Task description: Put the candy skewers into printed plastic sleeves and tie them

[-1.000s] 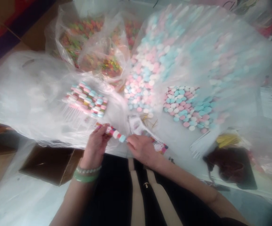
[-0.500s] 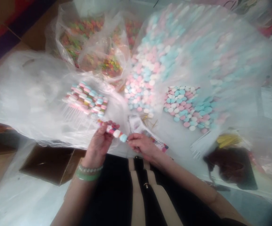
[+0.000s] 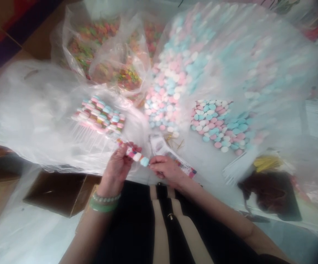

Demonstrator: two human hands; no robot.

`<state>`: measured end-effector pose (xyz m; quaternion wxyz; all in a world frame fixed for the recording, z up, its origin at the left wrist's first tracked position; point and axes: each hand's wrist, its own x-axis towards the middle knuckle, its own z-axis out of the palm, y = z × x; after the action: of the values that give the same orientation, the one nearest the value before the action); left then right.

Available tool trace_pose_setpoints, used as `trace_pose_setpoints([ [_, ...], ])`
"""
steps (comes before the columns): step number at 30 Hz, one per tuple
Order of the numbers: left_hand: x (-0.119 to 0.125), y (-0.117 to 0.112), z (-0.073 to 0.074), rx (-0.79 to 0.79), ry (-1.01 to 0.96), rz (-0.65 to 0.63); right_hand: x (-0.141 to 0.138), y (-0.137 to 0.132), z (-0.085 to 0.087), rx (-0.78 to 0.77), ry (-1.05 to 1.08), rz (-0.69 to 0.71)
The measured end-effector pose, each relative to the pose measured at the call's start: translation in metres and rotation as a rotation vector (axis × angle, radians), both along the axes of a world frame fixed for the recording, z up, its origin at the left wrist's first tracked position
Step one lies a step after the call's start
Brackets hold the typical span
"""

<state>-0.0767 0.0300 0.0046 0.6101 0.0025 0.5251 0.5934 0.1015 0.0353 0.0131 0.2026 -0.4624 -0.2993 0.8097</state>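
My left hand (image 3: 116, 169) grips a candy skewer (image 3: 135, 154), a short stick threaded with pink, white and pale blue candies. A blue candy (image 3: 144, 161) sits at its tip. My right hand (image 3: 166, 169) is close by, its fingertips at that blue candy, and I cannot tell whether they hold it. Under the right hand's fingers lies a printed paper strip (image 3: 172, 158) with a pink pattern. Several small gold wires (image 3: 173, 141) lie just beyond it.
A clear bag of pastel round candies (image 3: 170, 97) spreads across the table, with a bag of multicoloured candies (image 3: 101, 47) behind it. A bundle of candy skewers (image 3: 98, 116) lies left. White sticks (image 3: 238, 167), a dark bag (image 3: 269, 194) and a cardboard box (image 3: 57, 193) surround me.
My right hand has drawn up closer to the skewer's blue tip, uncovering more of the printed strip. My left hand has shifted slightly right, turning the skewer a little.
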Motion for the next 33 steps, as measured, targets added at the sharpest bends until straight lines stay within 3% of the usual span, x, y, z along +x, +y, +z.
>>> trace_pose_setpoints([
  [7, -0.004, 0.005, 0.006, -0.16, -0.029, 0.041, 0.002, 0.0, -0.008, -0.071, 0.091, -0.065],
  [17, -0.003, 0.0, -0.001, -0.09, 0.055, 0.021, -0.001, 0.0, -0.007, -0.163, 0.139, -0.044],
  [23, 0.003, 0.004, 0.002, -0.108, -0.029, 0.076, -0.007, -0.006, -0.007, 0.147, -0.124, 0.003],
  [28, 0.011, 0.005, 0.004, -0.058, 0.001, 0.093, -0.008, -0.011, -0.01, 0.663, -0.405, 0.076],
  [33, 0.017, 0.004, 0.003, -0.042, -0.028, 0.132, -0.007, -0.018, -0.008, 1.003, -0.564, 0.173],
])
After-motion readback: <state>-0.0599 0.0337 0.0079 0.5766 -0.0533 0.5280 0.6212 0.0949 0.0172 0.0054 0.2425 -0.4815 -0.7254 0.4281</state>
